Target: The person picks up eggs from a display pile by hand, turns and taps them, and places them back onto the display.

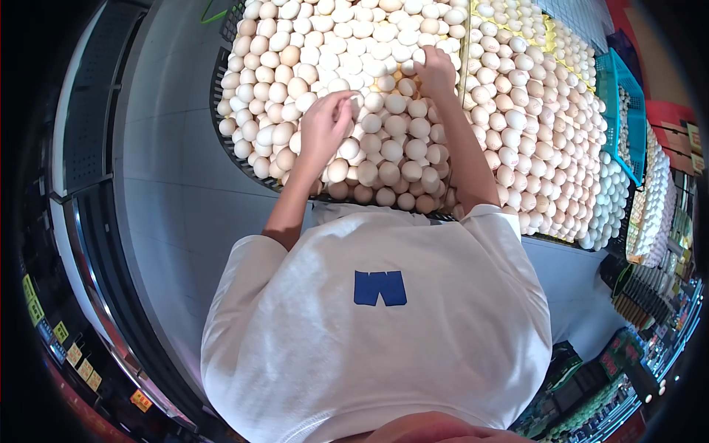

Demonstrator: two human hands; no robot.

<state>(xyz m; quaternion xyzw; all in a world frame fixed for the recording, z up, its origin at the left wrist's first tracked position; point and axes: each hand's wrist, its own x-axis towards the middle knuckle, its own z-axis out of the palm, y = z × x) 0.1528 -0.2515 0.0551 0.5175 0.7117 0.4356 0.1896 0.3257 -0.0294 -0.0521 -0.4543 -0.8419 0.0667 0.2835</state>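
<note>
A large heap of white and light brown eggs (395, 125) fills a black slatted bin (219, 96). Over its left part is my left hand (326, 118), fingers curled together near a pale egg at the fingertips; whether it grips that egg is hard to make out. Farther forward and to the right, my right hand (436, 70) reaches down onto the eggs beside the yellowish divider, its fingers bent. What lies under those fingers is hidden.
More eggs (539, 125) in rows lie right of the divider (465, 52). Beyond them are a turquoise basket (636, 133) and pale greenish eggs (607, 199). A dark shelf unit (96, 111) stands at the left, across grey floor (177, 155).
</note>
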